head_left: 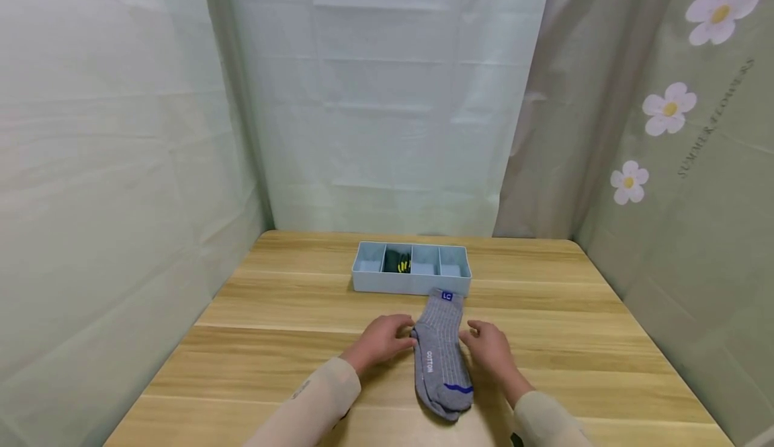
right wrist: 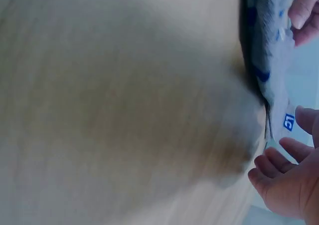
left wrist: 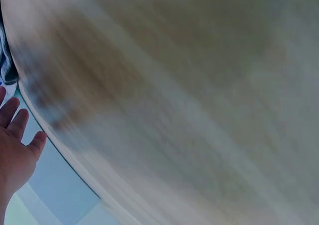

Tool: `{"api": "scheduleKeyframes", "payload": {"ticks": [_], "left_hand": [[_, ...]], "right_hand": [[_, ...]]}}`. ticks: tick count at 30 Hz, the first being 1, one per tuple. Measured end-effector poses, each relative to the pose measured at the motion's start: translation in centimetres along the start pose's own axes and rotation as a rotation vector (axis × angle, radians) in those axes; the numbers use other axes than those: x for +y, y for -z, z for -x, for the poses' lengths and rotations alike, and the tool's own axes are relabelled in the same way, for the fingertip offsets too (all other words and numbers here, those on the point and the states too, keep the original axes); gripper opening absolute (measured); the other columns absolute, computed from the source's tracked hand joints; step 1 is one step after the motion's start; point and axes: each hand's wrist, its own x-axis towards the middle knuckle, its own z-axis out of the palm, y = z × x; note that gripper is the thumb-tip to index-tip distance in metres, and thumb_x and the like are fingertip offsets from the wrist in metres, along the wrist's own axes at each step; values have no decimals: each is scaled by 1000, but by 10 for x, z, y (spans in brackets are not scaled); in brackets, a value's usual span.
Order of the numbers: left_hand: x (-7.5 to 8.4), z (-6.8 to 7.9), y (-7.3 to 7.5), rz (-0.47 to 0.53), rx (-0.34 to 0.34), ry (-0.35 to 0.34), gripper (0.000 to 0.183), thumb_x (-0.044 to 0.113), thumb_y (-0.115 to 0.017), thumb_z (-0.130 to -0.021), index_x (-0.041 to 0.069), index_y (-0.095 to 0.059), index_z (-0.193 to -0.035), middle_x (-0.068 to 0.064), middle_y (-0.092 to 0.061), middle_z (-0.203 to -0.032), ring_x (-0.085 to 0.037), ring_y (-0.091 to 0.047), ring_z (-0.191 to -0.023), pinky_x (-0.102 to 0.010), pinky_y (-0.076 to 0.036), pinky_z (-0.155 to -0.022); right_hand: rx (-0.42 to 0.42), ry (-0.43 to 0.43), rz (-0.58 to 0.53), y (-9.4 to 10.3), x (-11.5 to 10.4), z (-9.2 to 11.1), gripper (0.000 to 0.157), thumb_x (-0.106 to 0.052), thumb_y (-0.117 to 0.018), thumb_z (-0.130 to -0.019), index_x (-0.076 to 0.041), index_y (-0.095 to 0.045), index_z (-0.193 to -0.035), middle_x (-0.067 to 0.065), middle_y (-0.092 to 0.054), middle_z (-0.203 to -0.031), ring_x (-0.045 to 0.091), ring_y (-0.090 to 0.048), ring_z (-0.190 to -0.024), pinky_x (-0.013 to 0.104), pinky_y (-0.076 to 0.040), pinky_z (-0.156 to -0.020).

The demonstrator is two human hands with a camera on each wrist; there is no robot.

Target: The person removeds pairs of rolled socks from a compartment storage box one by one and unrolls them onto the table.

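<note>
A pair of grey ribbed socks [head_left: 444,346] lies flat on the wooden table, toes towards me. They carry a blue LC label at the cuff, a COTTON print and a blue toe stripe. My left hand [head_left: 382,339] is at their left edge by the heel, its thumb and index fingertips at the fabric; whether they touch it is unclear. Across from it, my right hand [head_left: 488,349] is beside the right edge, fingers loosely bent, holding nothing. In the right wrist view the right hand [right wrist: 291,177] has its fingers apart near the sock cuff [right wrist: 281,120].
Just beyond the cuff stands a light blue divided box [head_left: 411,284]. Its second compartment from the left holds a dark green folded fabric item [head_left: 394,261] with yellow marks. Pale curtains [head_left: 387,97] enclose the table [head_left: 290,339] at the back and sides.
</note>
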Motion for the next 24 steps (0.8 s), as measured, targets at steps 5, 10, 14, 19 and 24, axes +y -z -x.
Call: {"api": "scheduleKeyframes", "payload": {"ticks": [5, 10, 14, 19, 24], "left_hand": [[1, -2, -5, -30, 14, 14, 28, 25, -74, -90, 9, -70, -112, -10, -68, -122, -29, -62, -115, -43, -46, -101], [1, 0, -7, -69, 38, 22, 24, 26, -76, -88, 9, -72, -105, -6, -70, -112, -25, -65, -104, -40, -50, -95], [0, 3, -8, -85, 44, 16, 25, 25, -77, -87, 8, -73, -105, -8, -70, -113, -27, -65, -106, -41, -49, -95], [-1, 3, -9, -121, 44, -14, 28, 26, -76, -87, 7, -74, -108, -12, -69, -119, -29, -63, -113, -43, -47, -99], [1, 0, -9, -161, 23, -29, 31, 26, -74, -89, 6, -74, -112, -13, -67, -123, -29, -62, -116, -42, -47, -100]], "right_hand": [[-5, 7, 47, -8, -1, 2, 36, -14, -68, -90, 14, -66, -113, 33, -62, -119, 49, -56, -115, 58, -44, -97], [37, 68, 129, -18, 2, 3, 26, -12, -71, -87, 9, -72, -101, 32, -65, -112, 50, -55, -116, 58, -44, -98], [72, 114, 165, -25, 3, 4, 22, -11, -73, -85, 7, -74, -97, 29, -68, -105, 49, -57, -114, 57, -45, -96], [107, 104, 147, -27, 1, 4, 22, -10, -74, -83, 7, -74, -97, 31, -67, -108, 49, -58, -111, 57, -46, -95], [146, 85, 94, -27, -1, 4, 17, -9, -74, -80, 3, -75, -93, 29, -66, -109, 48, -61, -107, 56, -47, -91]]}}
